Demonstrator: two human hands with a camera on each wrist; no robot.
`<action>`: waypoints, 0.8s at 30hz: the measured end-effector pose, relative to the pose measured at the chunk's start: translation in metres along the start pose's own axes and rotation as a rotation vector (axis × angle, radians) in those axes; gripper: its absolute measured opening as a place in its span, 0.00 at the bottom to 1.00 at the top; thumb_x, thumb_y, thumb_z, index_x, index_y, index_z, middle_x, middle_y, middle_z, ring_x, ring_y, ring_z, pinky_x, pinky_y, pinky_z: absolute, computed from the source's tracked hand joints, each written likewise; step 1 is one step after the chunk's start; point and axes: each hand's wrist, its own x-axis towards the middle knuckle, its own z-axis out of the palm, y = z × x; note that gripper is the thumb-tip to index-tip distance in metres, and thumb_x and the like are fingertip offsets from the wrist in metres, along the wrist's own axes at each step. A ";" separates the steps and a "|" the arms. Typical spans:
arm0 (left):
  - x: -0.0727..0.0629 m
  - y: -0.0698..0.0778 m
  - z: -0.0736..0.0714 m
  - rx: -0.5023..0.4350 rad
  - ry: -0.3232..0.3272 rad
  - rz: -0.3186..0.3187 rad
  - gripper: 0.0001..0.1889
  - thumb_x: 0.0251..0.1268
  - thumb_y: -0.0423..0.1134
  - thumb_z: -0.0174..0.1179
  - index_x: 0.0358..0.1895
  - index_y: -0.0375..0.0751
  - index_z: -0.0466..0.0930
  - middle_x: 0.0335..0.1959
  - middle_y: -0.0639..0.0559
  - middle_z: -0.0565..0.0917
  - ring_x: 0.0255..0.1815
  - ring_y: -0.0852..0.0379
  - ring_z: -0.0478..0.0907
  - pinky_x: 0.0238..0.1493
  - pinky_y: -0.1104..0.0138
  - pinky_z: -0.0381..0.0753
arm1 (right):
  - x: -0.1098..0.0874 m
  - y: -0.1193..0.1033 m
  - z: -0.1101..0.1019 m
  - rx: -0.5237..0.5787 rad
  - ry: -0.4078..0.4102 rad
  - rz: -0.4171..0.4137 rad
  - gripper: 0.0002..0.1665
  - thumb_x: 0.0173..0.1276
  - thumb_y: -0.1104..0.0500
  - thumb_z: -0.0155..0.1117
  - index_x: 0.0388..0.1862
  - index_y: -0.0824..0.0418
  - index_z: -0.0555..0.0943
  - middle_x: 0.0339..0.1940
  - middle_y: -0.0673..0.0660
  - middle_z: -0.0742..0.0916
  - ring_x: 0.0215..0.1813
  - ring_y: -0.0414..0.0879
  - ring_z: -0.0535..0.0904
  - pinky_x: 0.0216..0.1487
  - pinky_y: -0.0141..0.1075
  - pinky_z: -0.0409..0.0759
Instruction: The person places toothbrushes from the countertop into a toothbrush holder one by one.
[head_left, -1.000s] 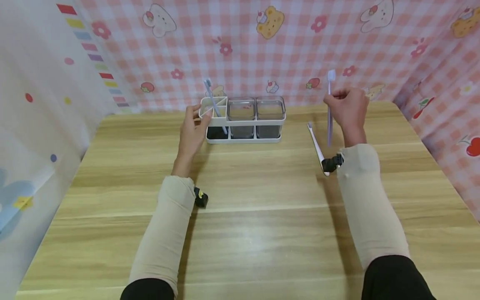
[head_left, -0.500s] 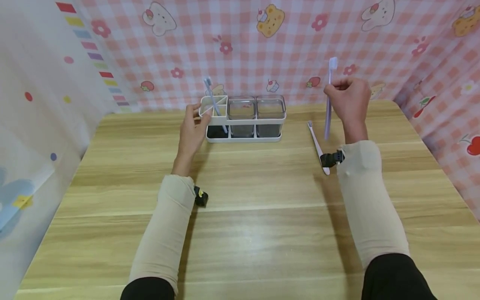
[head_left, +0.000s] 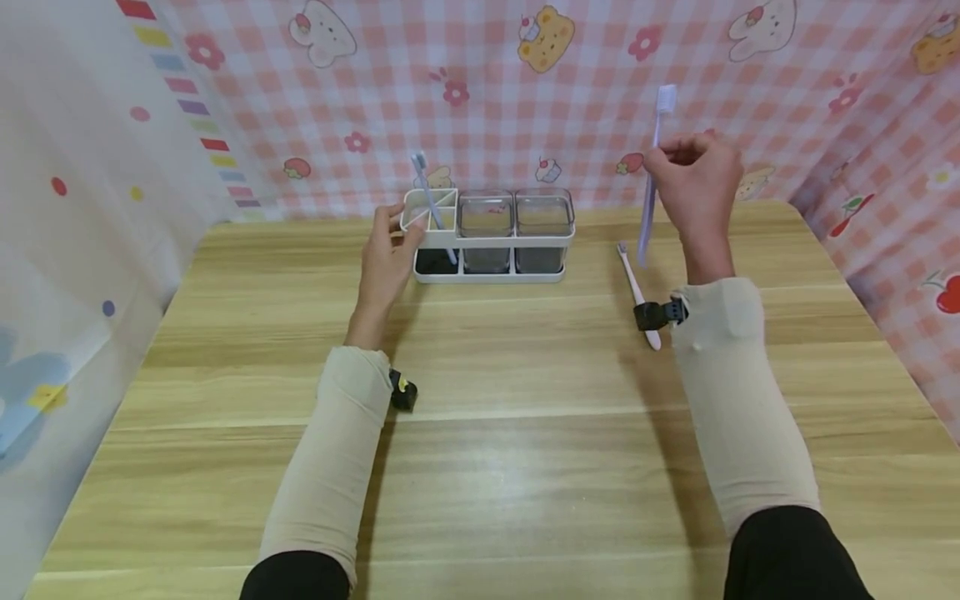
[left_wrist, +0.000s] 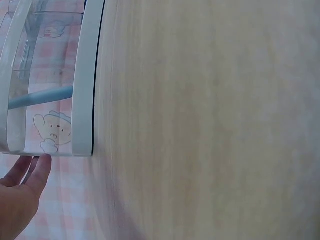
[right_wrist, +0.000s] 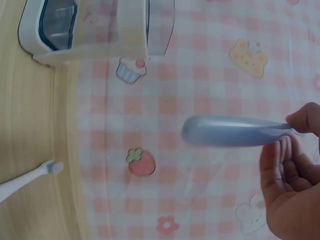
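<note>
A white toothbrush holder (head_left: 517, 241) stands at the table's back edge. Thumb and fingers of my left hand (head_left: 384, 271) hold its left end; in the left wrist view, fingertips (left_wrist: 44, 162) meet its side wall. One pale blue toothbrush (head_left: 431, 198) leans in the divided section there. Raised off the table on the right, my right hand (head_left: 699, 187) pinches a lilac toothbrush (head_left: 647, 221), bristles up, handle hanging down; the right wrist view shows its handle end (right_wrist: 220, 131) toward the camera. Below it lies a pinkish-white toothbrush (head_left: 633, 282), partly behind the wrist camera.
Two clear cups (head_left: 486, 220) sit in the holder's middle and right sections. A pink checked cloth (head_left: 390, 92) with cartoon prints hangs directly behind the wooden table (head_left: 510, 375), and continues along the right side. A whitish curtain (head_left: 82, 250) borders the left.
My right hand has risen with the lilac toothbrush, whose lower end has swung left. The left hand stays at the holder.
</note>
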 end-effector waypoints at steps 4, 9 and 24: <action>-0.001 0.000 0.000 0.004 -0.005 -0.006 0.24 0.77 0.46 0.56 0.68 0.37 0.68 0.62 0.37 0.79 0.54 0.45 0.78 0.57 0.56 0.77 | -0.003 -0.009 0.006 0.084 0.007 -0.043 0.13 0.65 0.59 0.69 0.41 0.69 0.88 0.28 0.44 0.83 0.33 0.37 0.78 0.37 0.29 0.75; 0.000 0.001 -0.001 0.008 -0.009 -0.014 0.25 0.77 0.47 0.55 0.69 0.38 0.67 0.63 0.38 0.79 0.55 0.45 0.78 0.57 0.56 0.77 | -0.004 -0.022 0.013 0.198 0.009 -0.054 0.11 0.65 0.63 0.68 0.41 0.71 0.87 0.28 0.45 0.84 0.33 0.39 0.79 0.39 0.29 0.78; 0.002 -0.001 -0.001 -0.009 -0.012 -0.032 0.25 0.77 0.48 0.56 0.69 0.39 0.67 0.63 0.39 0.78 0.56 0.46 0.77 0.58 0.57 0.76 | -0.008 -0.036 0.033 0.229 -0.003 -0.131 0.09 0.66 0.64 0.69 0.42 0.69 0.87 0.31 0.47 0.85 0.35 0.40 0.79 0.39 0.30 0.77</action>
